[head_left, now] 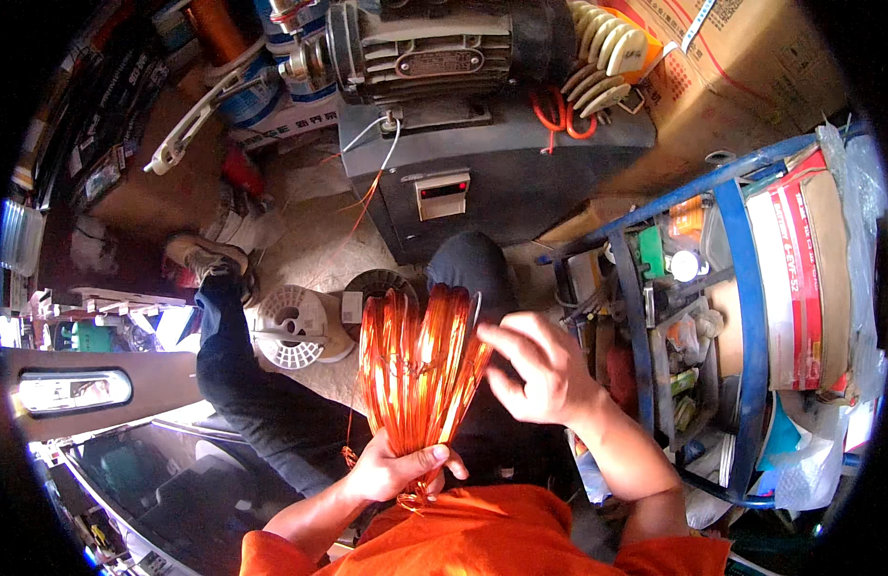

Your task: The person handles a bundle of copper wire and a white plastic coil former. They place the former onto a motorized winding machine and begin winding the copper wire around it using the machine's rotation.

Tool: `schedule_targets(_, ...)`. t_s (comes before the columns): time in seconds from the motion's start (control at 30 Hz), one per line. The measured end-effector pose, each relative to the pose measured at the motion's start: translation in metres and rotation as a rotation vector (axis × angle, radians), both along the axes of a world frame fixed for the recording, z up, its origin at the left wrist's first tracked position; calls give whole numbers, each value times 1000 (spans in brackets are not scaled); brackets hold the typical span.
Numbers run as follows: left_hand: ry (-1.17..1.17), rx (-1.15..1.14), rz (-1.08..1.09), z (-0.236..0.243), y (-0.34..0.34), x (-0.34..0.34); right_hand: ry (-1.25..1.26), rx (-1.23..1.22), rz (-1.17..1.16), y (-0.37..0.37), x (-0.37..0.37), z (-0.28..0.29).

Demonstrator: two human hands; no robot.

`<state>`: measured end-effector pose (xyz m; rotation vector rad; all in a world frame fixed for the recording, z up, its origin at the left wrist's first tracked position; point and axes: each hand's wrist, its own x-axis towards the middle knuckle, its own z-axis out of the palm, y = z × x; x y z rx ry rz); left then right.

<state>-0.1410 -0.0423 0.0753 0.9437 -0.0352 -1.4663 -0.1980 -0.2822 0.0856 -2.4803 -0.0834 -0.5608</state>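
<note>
- Landmark: grey cabinet (pixel 521 182), with a small red display (pixel 446 195) on its front face.
- Copper wire bundle (pixel 415 370): on the person's side of the cabinet, held in front of the torso. The strands fan out toward the cabinet and narrow toward the person.
- Left hand (pixel 396 470): grips the narrow end of the bundle, farthest from the cabinet. The thumb presses across the strands; the fingers wrap behind them.
- Right hand (pixel 535 370): at the right edge of the bundle, on the person's side of the cabinet. Fingers are bent, with tips near the outer strands; whether they pinch a strand cannot be told.
- Electric motor (pixel 444 48): mounted on top of the cabinet.
- Red cable (pixel 564 120): looped at the right of the cabinet top.
- White spool (pixel 288 305): on the floor, left of the cabinet and toward the person.
- Blue rack (pixel 742 288): right of the cabinet, loaded with assorted items.
</note>
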Motion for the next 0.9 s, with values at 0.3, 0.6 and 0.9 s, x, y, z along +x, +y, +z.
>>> schedule_targets(0.3,-128,102,-72,6,-1,0,-63,-50,160,3,-2,-3)
schedule_targets(0.6,-104,70,-97,6,-3,4,83,63,190,-15,7,11)
schedule_targets(0.9,-89,63,-186,5,0,13,131,9,269,-18,5,15)
